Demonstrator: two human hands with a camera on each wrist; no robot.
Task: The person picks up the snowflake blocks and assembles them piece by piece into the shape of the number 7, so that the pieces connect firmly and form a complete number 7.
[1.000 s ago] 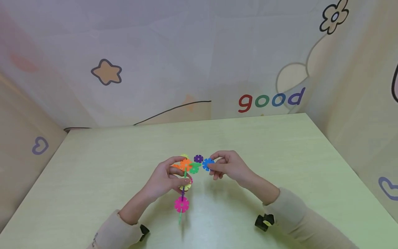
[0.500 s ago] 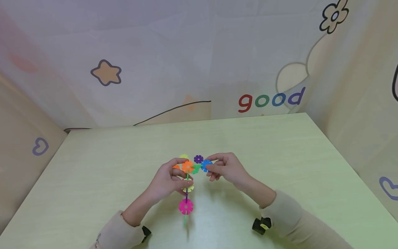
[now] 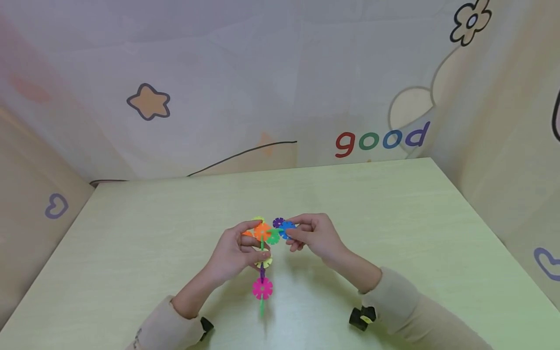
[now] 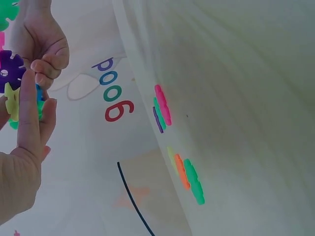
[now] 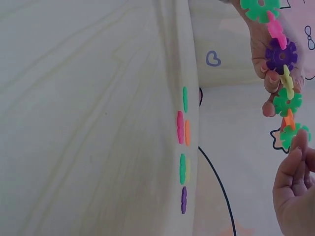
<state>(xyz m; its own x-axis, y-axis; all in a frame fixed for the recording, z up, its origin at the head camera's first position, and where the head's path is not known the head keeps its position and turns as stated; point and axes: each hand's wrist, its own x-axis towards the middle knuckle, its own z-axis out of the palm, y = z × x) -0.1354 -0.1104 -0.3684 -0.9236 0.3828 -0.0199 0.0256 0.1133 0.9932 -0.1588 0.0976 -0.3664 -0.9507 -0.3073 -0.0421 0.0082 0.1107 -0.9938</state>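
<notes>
My left hand (image 3: 233,249) grips a hanging chain of interlocked snowflake discs. From the top it runs through an orange disc (image 3: 262,232), an edge-on green one, a yellow disc (image 3: 265,261), an edge-on purple one, a pink disc (image 3: 262,288) and a green disc (image 3: 262,307) at the bottom. Another edge-on green disc sticks out sideways from the orange one toward the right. My right hand (image 3: 318,237) pinches a blue disc (image 3: 288,229) against that green disc's outer edge; how deep the slots engage cannot be told. Fingers cover part of the chain.
Behind the hands, loose discs lie flat on the pale table (image 3: 358,194), among them a purple disc (image 3: 278,222) and a green disc (image 3: 273,237). A pink disc (image 4: 163,104) also lies there in the left wrist view. A printed curtain borders the table.
My right hand has moved slightly left, bringing the blue disc from apart to against the sideways green disc. The chain in my left hand has shifted slightly right.
</notes>
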